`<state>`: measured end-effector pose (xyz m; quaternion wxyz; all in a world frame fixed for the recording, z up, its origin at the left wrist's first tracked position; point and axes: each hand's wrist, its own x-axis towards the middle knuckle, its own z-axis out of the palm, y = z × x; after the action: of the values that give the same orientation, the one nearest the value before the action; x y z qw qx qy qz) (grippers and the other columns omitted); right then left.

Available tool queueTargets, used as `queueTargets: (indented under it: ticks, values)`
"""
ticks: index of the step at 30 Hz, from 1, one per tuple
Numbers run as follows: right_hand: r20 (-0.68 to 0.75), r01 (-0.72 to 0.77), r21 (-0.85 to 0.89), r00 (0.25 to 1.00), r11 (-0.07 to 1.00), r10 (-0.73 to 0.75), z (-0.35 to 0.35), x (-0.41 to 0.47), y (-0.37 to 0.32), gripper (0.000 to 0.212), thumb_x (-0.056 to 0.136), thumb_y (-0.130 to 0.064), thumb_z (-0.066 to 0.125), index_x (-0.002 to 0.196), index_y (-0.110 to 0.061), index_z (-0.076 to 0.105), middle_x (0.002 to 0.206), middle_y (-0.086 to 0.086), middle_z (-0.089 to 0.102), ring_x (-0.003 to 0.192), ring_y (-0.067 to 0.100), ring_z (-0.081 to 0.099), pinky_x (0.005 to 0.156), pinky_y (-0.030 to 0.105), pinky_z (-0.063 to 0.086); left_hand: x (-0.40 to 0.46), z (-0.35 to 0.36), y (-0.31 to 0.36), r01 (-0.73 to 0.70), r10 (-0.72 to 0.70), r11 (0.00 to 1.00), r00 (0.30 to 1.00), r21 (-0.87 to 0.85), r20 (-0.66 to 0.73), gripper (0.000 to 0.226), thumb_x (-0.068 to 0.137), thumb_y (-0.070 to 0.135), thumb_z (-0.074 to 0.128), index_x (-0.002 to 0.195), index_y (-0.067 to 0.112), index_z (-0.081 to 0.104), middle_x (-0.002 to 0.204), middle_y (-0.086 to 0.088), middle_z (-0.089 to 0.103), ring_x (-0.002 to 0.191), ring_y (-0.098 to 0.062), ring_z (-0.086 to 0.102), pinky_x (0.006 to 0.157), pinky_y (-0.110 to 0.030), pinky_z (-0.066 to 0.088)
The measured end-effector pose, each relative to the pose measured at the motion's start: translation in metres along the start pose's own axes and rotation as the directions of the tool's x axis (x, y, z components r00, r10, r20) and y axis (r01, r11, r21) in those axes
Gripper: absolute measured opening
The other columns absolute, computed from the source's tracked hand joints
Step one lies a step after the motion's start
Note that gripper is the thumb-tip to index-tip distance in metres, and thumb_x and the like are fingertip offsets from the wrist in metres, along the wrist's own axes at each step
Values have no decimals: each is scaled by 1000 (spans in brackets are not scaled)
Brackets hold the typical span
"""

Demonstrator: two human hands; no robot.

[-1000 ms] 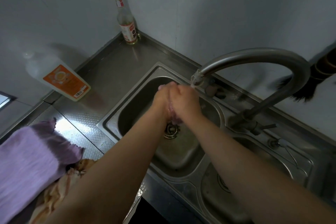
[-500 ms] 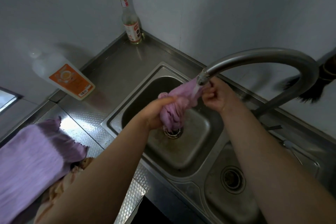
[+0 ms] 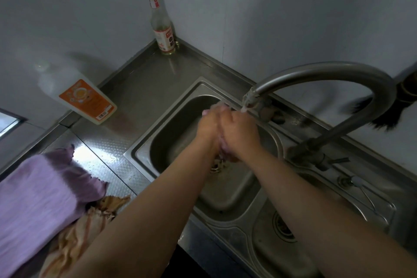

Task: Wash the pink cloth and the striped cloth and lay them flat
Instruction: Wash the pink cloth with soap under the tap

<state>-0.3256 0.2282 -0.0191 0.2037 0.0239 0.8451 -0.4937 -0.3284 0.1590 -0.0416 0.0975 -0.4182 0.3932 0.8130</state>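
Observation:
Over the left sink basin [image 3: 173,119], my left hand [image 3: 208,126] and my right hand [image 3: 240,133] press together around a bunched pink cloth [image 3: 222,145]. Only a sliver of the cloth shows between my palms. Water runs from the faucet spout [image 3: 249,97] just right of my hands. The striped cloth [image 3: 85,228], orange and cream, lies crumpled on the counter at the lower left, partly under a purple cloth [image 3: 38,196] and my left forearm.
An orange-labelled bottle [image 3: 85,99] leans against the left wall. A glass bottle [image 3: 163,29] with a yellow cap stands in the back corner. A second basin [image 3: 304,232] lies at the lower right, and a dark brush [image 3: 388,110] hangs by the faucet neck.
Half a second ago my hands held the pink cloth stretched up to the spout. Now they have come together and bunched it between the palms.

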Motion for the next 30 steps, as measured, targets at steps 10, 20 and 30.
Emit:
queueTargets:
  ticks: [10,20,30]
  values:
    - [185,108,-144,980,984,-80,-41,54,27,39,96,-32,45,134,-27,47,129,5,53,123,26,50,102,35,37,-8,-22,4,143,-203,967,932,209,301,69,94,59,39,133,4,54,124,-19,63,115,-29,61,96,-38,48]
    - [416,113,-227,909,967,-9,-52,34,16,23,94,-33,56,80,-16,61,74,-2,61,64,8,57,56,21,41,-1,-58,30,253,-296,955,866,158,403,67,89,60,43,114,2,66,117,-18,64,111,-31,61,102,-39,43]
    - [162,-201,78,969,976,187,-37,17,10,33,96,-39,46,72,-21,58,56,-2,54,40,10,49,32,15,34,-10,-49,11,144,-153,988,959,54,239,26,92,10,56,117,2,57,109,-17,69,106,-31,66,89,-40,55]
